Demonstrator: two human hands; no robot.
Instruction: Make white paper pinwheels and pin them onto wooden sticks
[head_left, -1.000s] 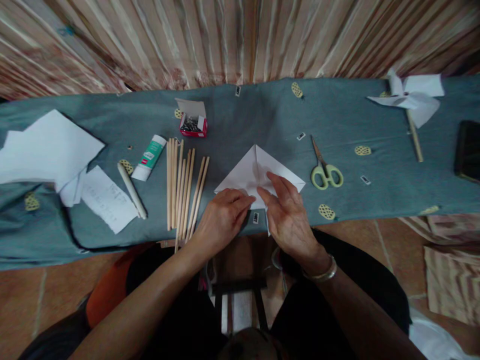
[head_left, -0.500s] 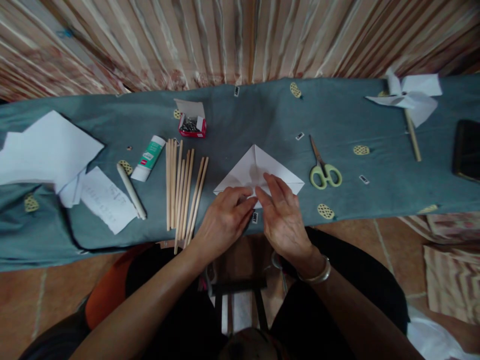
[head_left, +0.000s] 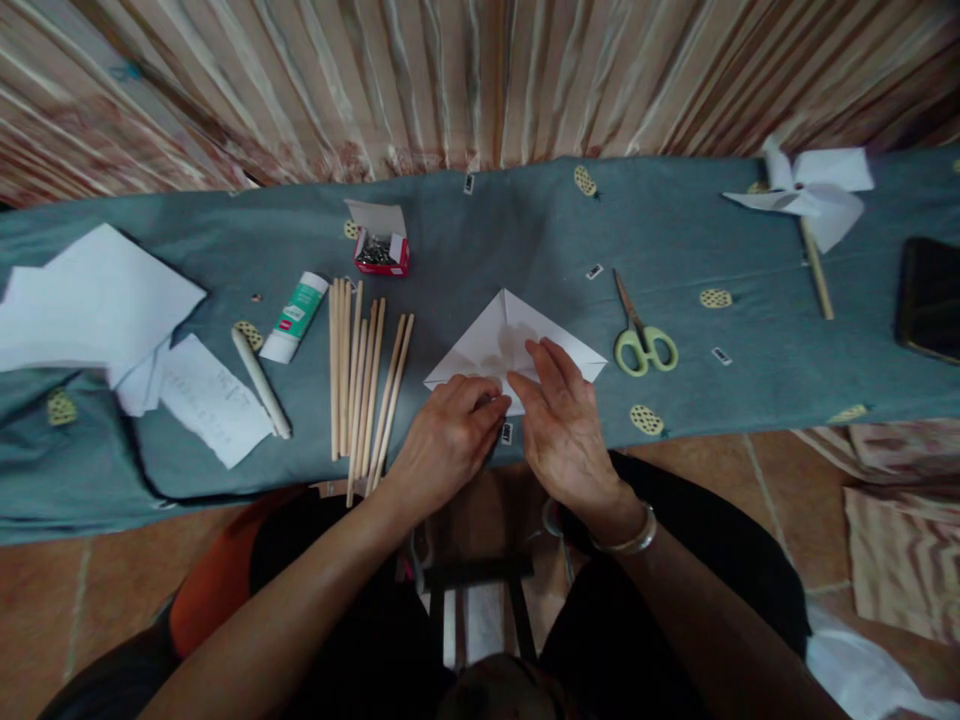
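The worktop (head_left: 540, 230), dressed in a blue-green cloth (head_left: 442, 225) printed with yellow pineapples, carries a creased white paper (head_left: 480, 340) near its front edge. To the left lie slim wooden sticks (head_left: 363, 390), an open red box (head_left: 382, 265) of small metal pieces, a green-and-white tube (head_left: 295, 316), a white pen-like rod (head_left: 260, 382), a handwritten note (head_left: 214, 400) and overlapping white sheets (head_left: 105, 300). To the right rest green-handled scissors (head_left: 646, 350), a paper pinwheel (head_left: 825, 205) on a stick (head_left: 816, 268) and a dark flat object (head_left: 930, 298).

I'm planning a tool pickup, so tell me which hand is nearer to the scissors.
Right. The right hand is at the creased paper, left of the scissors; the left hand is farther left, with the right hand between it and them.
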